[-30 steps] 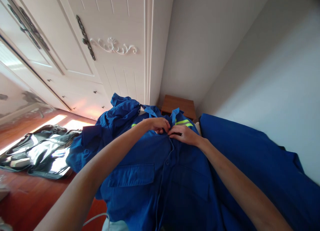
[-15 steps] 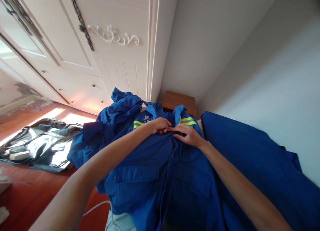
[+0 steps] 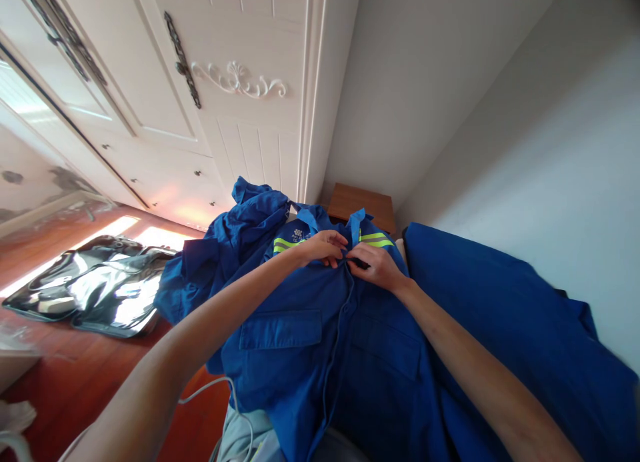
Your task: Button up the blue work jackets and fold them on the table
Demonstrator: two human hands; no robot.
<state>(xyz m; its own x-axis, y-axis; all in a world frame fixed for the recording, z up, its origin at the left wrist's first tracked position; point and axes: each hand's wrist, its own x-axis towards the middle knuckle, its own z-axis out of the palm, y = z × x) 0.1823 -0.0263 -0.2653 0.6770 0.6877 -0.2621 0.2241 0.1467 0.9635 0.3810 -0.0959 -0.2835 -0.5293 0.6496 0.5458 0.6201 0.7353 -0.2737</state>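
Blue jacket [image 3: 285,362] laid out front up, gathered between left grip [image 3: 323,247] and right grip [image 3: 377,265].
Behind the jacket and to its left, a white wardrobe [image 3: 250,139]; along its right, a broad blue cloth [image 3: 500,302]. Across its left and right halves, in the way of a full view, both bare forearms. Well to its left on the floor [image 3: 75,369], an open suitcase [image 3: 113,331]; against its left side, rumpled blue cloth [image 3: 240,222]; past its collar, a wooden cabinet [image 3: 363,199]; by its near left edge, a white cable [image 3: 227,379]. At the top of its front opening, just below the collar, both grips close together: the right pinched narrow on the edge, the left with bent fingers at the fabric, cannot tell whether pinching.
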